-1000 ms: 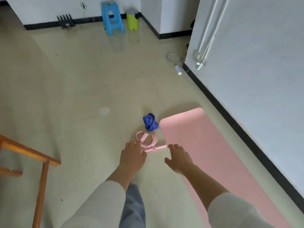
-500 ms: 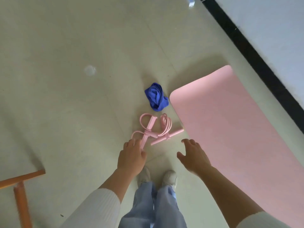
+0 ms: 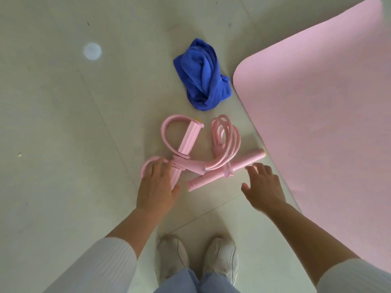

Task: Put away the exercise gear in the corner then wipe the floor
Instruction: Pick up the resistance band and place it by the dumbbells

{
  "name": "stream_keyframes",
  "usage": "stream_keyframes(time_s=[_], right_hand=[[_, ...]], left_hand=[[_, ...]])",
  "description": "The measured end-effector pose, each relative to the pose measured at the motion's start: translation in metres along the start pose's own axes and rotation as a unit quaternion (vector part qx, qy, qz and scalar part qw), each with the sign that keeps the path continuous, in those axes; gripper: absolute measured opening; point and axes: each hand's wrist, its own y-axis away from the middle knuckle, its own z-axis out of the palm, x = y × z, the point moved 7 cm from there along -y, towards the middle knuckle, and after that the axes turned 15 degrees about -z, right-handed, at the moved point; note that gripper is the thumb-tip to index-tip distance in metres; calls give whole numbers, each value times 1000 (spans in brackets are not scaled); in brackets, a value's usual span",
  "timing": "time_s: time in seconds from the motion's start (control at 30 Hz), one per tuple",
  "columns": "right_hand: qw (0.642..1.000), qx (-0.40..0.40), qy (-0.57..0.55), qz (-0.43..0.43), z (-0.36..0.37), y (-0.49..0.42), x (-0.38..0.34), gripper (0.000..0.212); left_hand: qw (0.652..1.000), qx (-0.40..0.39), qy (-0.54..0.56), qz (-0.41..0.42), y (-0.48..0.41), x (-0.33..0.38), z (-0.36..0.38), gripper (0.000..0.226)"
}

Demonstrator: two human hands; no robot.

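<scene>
- Where the view starts, nearest the camera: two white shoes side by side on the pale tiled floor, blue trouser legs above them, white ribbed sleeves at both lower corners.
- L hand: palm down, fingers spread & loose, fingertips lying on the near loop and lower handle end of the pink resistance-band puller. Not closed around it; touching only.
- R hand: palm down, fingers splayed, nothing in it. Hovers just beside the near-right end of the puller's straight foam bar; contact can't be told.
- Puller itself: lies on floor just ahead of the shoes, tubes coiled in loops, one ribbed foam handle angled away, bar's far-right tip just beside the mat edge.
- Pink exercise mat: unrolled flat on floor, right side, its rounded corner nr the cloth.
- Blue cloth: crumpled heap on floor beyond the puller, just beside mat's corner, apart from both hands.
- Farther left: small pale round spot on a tile.
</scene>
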Motion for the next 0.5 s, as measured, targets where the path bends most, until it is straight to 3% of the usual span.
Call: stream_keyframes(time_s=[0.1, 0.27, 0.43, 0.5], right_hand=[[999, 30, 38, 14, 16, -31, 19, 58], [996, 30, 89, 13, 31, -62, 30, 59], [992, 37, 118, -32, 1, -34, 19, 49], [991, 41, 115, -46, -26, -7, 12, 44]], left_hand=[[999, 46, -15, -21, -25, -3, 26, 70], [993, 96, -65, -21, -45, 2, 36, 56], [996, -14, -66, -66, -37, 7, 12, 62], [995, -58, 8, -81, -18, 14, -11, 65]])
